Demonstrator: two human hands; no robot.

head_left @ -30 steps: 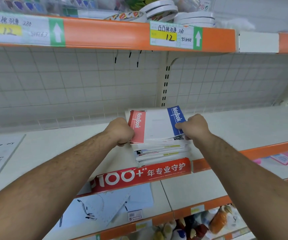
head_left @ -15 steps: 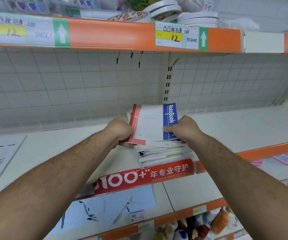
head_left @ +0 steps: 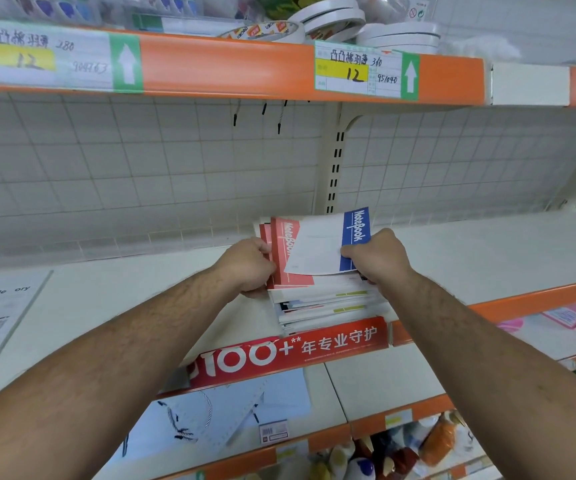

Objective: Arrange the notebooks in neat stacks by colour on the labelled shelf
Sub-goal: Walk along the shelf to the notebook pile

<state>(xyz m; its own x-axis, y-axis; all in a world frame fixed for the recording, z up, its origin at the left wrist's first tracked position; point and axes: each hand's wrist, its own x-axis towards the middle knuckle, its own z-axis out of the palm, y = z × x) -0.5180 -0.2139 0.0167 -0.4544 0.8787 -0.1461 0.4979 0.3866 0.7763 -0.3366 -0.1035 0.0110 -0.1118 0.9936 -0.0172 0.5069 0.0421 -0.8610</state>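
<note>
Head view: since 0.5 s ago the blue notebook (head_left: 324, 247) has slid right and twisted clockwise, uncovering the red notebooks (head_left: 288, 268) beneath. Both sit on top of the stack (head_left: 328, 303), frame centre, at the front edge of the white shelf (head_left: 487, 251).

Blue notebook: flat white card cover, blue title band along its right edge. Long axis runs front to back, far end leaning right. Reds are fanned, same axis, closer to upright.

Left hand (head_left: 248, 268) grips the reds' left edge. Right hand (head_left: 378, 258) pinches the blue notebook's near right corner, thumb on the cover.

Glossy red sign strip (head_left: 290, 351) below the stack, wire grid (head_left: 141, 168) behind it, tape rolls (head_left: 331, 15) at upper centre.
</note>
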